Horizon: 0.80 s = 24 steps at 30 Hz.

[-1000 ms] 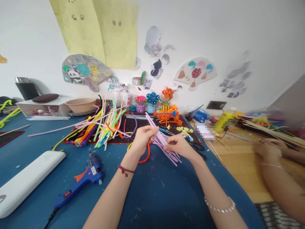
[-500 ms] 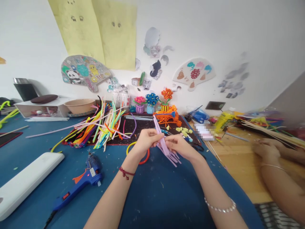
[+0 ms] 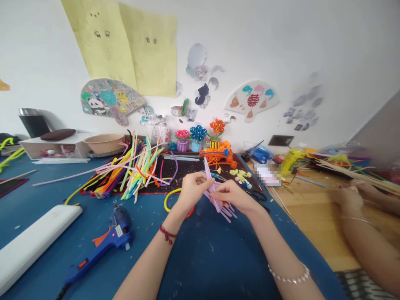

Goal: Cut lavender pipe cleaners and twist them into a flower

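A bundle of lilac pipe cleaners (image 3: 225, 211) is held over the blue table mat, several loose ends fanning out at its lower right. My left hand (image 3: 194, 191) pinches the bundle near its upper part, thumb on top. My right hand (image 3: 231, 195) has its fingers closed on the stems just below and to the right. Partly hidden behind my left wrist lie a yellow pipe cleaner (image 3: 168, 201) and a red one (image 3: 190, 212), both curved.
A blue glue gun (image 3: 117, 233) and a white power strip (image 3: 37, 246) lie at left. Behind are a pile of coloured pipe cleaners (image 3: 140, 166), small potted flowers (image 3: 196, 139) and orange pieces (image 3: 223, 154). A co-worker's hands (image 3: 351, 198) are at the right over a wooden table.
My right hand has shifted slightly left along the lilac bundle, its fingers closer to my left hand. The view has tilted up a little.
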### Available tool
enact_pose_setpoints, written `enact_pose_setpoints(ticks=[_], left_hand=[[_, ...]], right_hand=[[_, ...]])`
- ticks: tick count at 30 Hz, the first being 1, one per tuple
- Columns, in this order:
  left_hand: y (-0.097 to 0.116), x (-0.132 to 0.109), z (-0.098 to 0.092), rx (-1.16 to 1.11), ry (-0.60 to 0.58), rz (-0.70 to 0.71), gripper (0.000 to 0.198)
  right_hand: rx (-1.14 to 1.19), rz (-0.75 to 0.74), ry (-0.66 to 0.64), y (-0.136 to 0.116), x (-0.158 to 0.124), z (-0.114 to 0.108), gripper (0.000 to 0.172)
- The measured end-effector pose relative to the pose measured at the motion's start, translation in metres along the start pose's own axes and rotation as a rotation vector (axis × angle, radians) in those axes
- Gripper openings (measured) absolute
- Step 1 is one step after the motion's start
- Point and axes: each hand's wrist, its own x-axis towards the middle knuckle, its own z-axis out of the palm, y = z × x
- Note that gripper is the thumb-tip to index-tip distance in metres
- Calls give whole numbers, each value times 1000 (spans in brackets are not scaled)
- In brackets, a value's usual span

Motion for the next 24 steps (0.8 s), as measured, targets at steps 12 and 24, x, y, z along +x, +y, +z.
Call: enact_pose_setpoints(ticks=[12, 24], left_hand=[[9, 1, -6, -261, 107, -117, 44], [9, 4, -14, 186, 130, 18, 25]], right_hand=[[4, 17, -124, -3, -6, -4, 36], [-42, 28, -100, -4, -6, -4, 35]])
